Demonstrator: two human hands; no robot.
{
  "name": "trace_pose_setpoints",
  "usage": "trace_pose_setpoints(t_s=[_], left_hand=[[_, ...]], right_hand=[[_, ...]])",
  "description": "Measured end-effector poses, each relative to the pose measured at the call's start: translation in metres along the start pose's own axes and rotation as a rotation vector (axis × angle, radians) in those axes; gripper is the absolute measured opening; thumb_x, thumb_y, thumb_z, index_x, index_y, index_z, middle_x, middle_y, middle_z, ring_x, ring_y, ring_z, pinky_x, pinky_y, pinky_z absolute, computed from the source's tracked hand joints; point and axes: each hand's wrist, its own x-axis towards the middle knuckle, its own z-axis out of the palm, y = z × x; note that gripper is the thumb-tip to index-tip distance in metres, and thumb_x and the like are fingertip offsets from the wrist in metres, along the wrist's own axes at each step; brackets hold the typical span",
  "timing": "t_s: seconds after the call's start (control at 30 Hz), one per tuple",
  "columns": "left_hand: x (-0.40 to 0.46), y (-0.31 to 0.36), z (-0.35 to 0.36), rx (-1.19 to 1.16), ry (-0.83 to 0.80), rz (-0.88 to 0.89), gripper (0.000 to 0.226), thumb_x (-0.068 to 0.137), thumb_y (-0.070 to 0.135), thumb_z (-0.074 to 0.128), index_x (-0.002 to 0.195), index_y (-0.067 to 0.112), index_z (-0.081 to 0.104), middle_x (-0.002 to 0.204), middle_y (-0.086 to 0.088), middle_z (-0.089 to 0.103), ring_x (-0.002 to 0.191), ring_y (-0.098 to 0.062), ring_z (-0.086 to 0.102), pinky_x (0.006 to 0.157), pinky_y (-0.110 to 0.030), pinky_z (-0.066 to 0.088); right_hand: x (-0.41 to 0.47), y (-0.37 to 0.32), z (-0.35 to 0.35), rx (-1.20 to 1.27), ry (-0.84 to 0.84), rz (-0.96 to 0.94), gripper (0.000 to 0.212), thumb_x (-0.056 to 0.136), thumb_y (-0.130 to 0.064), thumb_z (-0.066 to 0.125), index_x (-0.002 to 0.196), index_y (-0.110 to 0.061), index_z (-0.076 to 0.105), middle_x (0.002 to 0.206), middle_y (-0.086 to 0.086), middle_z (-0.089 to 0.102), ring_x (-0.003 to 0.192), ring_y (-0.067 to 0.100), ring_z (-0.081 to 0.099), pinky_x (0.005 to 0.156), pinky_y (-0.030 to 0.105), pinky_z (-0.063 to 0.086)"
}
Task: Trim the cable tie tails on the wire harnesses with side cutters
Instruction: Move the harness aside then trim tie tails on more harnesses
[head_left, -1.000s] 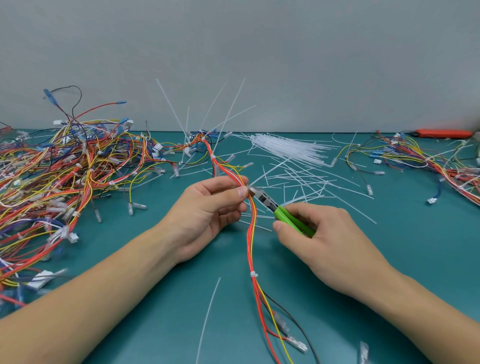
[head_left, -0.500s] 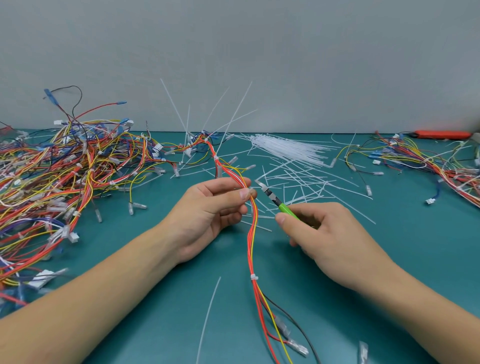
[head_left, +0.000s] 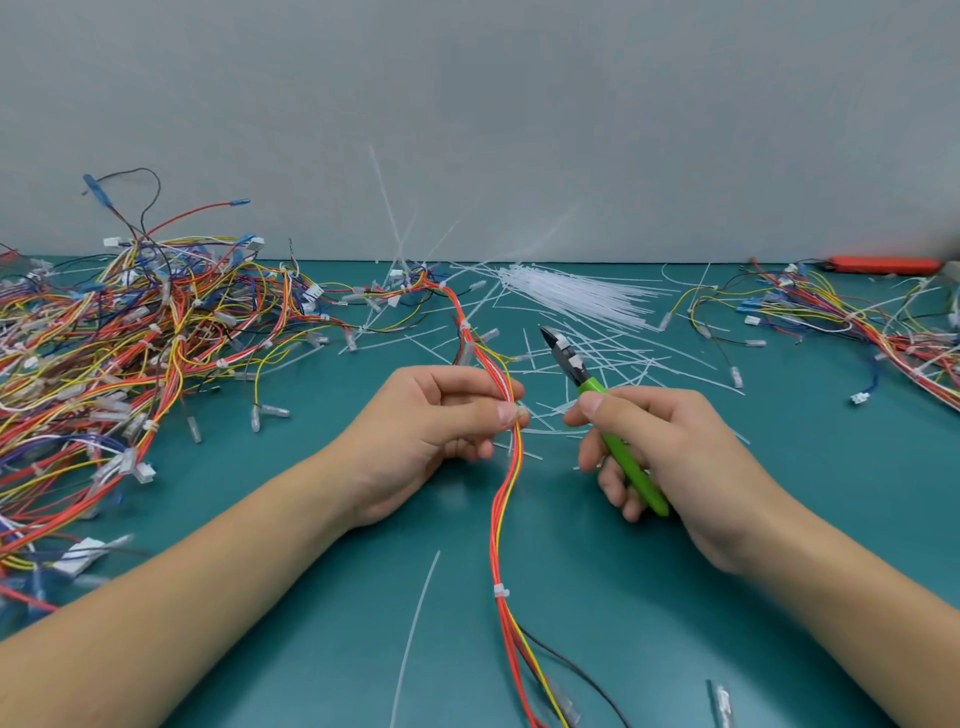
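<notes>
**Harness pinched in one hand, cutters tipped up in the other**

At the bottom centre of the frame the wire harness (head_left: 506, 499) runs out of view past the lower edge, its red, yellow and black strands fanning there. Its long axis climbs nearly straight up the middle of the picture, past a white cable tie (head_left: 501, 591), then bends toward the upper left into the tangle at the back. A loose cut tail (head_left: 415, 629) lies just left of it on the green table (head_left: 779, 519).

The left hand (head_left: 431, 431) pinches the harness between thumb and forefinger at centre frame; what sits under the thumb tip is hard to make out. The right hand (head_left: 670, 457), beside it but apart, is curled round the green handles of the side cutters (head_left: 597, 402). The tool slants from lower right to upper left, its dark nose pointing up and away from the harness. Whether its blades are parted cannot be told.

Farther back lie scattered white offcuts (head_left: 613, 358) and a bundle of unused ties (head_left: 576, 293). A large wire pile (head_left: 114, 332) fills the left, cut off by the edge; a smaller heap (head_left: 852, 317) sits at right, with an orange object (head_left: 883, 264) blurred at the far right.
</notes>
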Motion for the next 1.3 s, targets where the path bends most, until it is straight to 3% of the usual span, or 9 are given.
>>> trace_pose_setpoints(t_s=[0.23,0.37,0.53,0.63,0.8,0.97,1.03,1.17,1.3], left_hand=[[0.0,-0.003,0.0,0.118,-0.044,0.038,0.02,0.079,0.016,0.08,0.099,0.018,0.081,0.095,-0.016,0.078,0.057,-0.013,0.054,0.056,-0.019,0.046],[-0.001,-0.003,0.001,0.15,-0.056,0.047,0.019,0.078,0.015,0.081,0.097,0.017,0.082,0.093,-0.018,0.078,0.059,-0.016,0.055,0.055,-0.02,0.046],[-0.005,-0.002,0.005,0.338,-0.159,0.078,0.019,0.082,0.016,0.084,0.101,0.018,0.082,0.085,-0.009,0.077,0.069,-0.009,0.058,0.056,-0.018,0.043],[-0.007,-0.004,0.01,0.426,-0.257,0.111,0.018,0.09,0.009,0.078,0.106,0.017,0.081,0.076,-0.002,0.068,0.067,-0.012,0.047,0.063,-0.024,0.039],[-0.008,-0.002,0.014,0.511,-0.287,0.133,0.016,0.094,0.005,0.071,0.108,0.01,0.078,0.065,0.005,0.054,0.061,-0.019,0.03,0.055,-0.027,0.027],[-0.011,-0.001,0.016,0.593,-0.3,0.109,0.009,0.091,0.003,0.064,0.094,0.002,0.072,0.062,-0.015,0.062,0.049,-0.019,0.043,0.051,-0.028,0.033],[-0.012,-0.002,0.018,0.607,-0.307,0.126,0.015,0.09,0.002,0.061,0.091,0.011,0.073,0.057,-0.007,0.059,0.045,-0.016,0.041,0.048,-0.023,0.032],[-0.012,-0.001,0.019,0.554,-0.29,0.131,0.02,0.09,0.01,0.063,0.103,0.015,0.078,0.065,-0.022,0.059,0.057,-0.02,0.044,0.053,-0.042,0.038],[-0.008,-0.002,0.015,0.411,-0.075,0.132,0.034,0.07,0.022,0.057,0.091,0.018,0.083,0.081,-0.009,0.076,0.061,-0.016,0.054,0.055,-0.025,0.04]], right_hand=[[-0.001,-0.004,-0.005,0.132,-0.095,0.075,0.034,0.081,-0.048,0.069,0.095,-0.018,0.078,0.086,0.014,0.072,0.062,0.026,0.06,0.057,0.038,0.055],[0.001,0.0,-0.003,0.156,-0.012,0.03,0.038,0.082,-0.045,0.069,0.102,-0.013,0.073,0.088,0.011,0.074,0.065,0.024,0.062,0.06,0.037,0.057],[0.001,0.005,0.003,0.052,0.01,-0.145,0.011,0.081,-0.026,0.07,0.092,-0.026,0.07,0.093,0.009,0.073,0.073,0.019,0.068,0.072,0.029,0.058],[0.0,0.008,0.006,-0.044,-0.043,-0.223,0.017,0.084,-0.024,0.069,0.099,-0.03,0.07,0.105,-0.002,0.075,0.09,0.014,0.071,0.079,0.024,0.054],[0.0,0.009,0.006,-0.042,-0.103,-0.237,0.029,0.083,-0.023,0.071,0.11,-0.033,0.074,0.086,-0.02,0.068,0.082,0.003,0.06,0.077,0.013,0.047],[0.0,0.008,0.005,0.029,-0.128,-0.234,0.04,0.084,-0.016,0.072,0.122,-0.028,0.074,0.091,-0.007,0.071,0.086,0.006,0.064,0.078,0.011,0.048],[0.001,0.007,0.004,0.08,-0.145,-0.221,0.041,0.086,-0.01,0.073,0.125,-0.024,0.072,0.092,-0.007,0.075,0.083,0.004,0.067,0.076,0.011,0.049],[0.003,0.006,0.004,0.127,-0.119,-0.179,0.04,0.082,-0.02,0.071,0.121,-0.032,0.075,0.104,-0.009,0.074,0.085,0.009,0.064,0.077,0.026,0.048],[0.003,0.006,0.002,0.163,-0.126,-0.166,0.038,0.084,-0.022,0.07,0.12,-0.032,0.075,0.106,0.0,0.065,0.093,0.024,0.057,0.081,0.038,0.049]])
